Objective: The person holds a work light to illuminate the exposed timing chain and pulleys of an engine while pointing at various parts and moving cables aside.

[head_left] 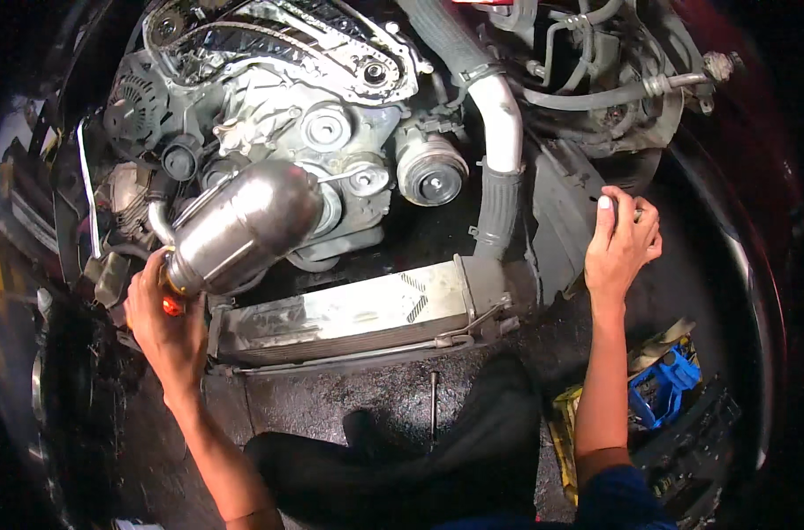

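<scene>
A car engine [322, 132] lies exposed in front of me, with pulleys and a timing chain cover. A shiny steel exhaust canister [243, 221] slants down toward the lower left. My left hand [159, 322] is at the canister's lower end, fingers curled around a small orange-handled tool [171, 306]. My right hand [621, 247] rests on a dark plastic panel [561, 212] to the right of the engine, with something small pinched in its fingers; I cannot tell what it is.
A long metal cooler [349, 314] lies across the front below the engine. A ribbed black hose [497, 208] joins a silver pipe [501, 115]. A metal rod [434, 402] lies on the gritty floor. A blue and yellow tool box [658, 389] sits at the right. My dark-trousered legs [420, 468] are below.
</scene>
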{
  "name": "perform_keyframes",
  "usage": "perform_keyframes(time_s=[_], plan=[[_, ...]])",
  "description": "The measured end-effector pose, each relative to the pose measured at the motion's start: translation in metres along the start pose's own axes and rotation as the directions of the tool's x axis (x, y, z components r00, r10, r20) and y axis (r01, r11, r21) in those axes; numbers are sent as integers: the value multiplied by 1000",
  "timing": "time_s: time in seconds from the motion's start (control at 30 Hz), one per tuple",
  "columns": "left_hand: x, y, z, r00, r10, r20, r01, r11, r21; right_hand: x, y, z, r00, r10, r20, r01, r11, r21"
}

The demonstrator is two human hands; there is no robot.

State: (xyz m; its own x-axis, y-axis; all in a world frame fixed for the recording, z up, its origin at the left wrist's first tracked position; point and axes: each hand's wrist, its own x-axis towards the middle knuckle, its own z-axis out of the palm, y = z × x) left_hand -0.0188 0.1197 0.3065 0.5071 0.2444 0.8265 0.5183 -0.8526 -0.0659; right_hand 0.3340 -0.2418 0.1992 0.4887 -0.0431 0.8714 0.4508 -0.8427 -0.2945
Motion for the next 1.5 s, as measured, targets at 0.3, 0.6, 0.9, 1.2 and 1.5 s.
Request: perform_keyframes(time_s=[0.3, 0.6, 0.9, 1.2, 1.5], plan=[[0, 46, 39, 972, -164, 171, 230, 830, -509, 1, 2, 2, 1000, 16, 21, -16, 1000, -9], [-30, 52, 57, 980, -193, 46, 195, 890, -413, -7, -99, -16, 959, -282, -7, 242, 811, 533], [-21, 73, 41, 735, -123, 666, 669, 290, -684, -7, -166, 44, 763, -268, 588, -359, 580, 731], [-33, 79, 61, 886, -212, 413, 462, 484, -743, -35, -164, 51, 669, -341, 660, -396, 588, 705], [-26, 81, 56, 684, -97, 723, 719, 250, -648, -56, -158, 48, 636, -360, 683, -420, 581, 697]])
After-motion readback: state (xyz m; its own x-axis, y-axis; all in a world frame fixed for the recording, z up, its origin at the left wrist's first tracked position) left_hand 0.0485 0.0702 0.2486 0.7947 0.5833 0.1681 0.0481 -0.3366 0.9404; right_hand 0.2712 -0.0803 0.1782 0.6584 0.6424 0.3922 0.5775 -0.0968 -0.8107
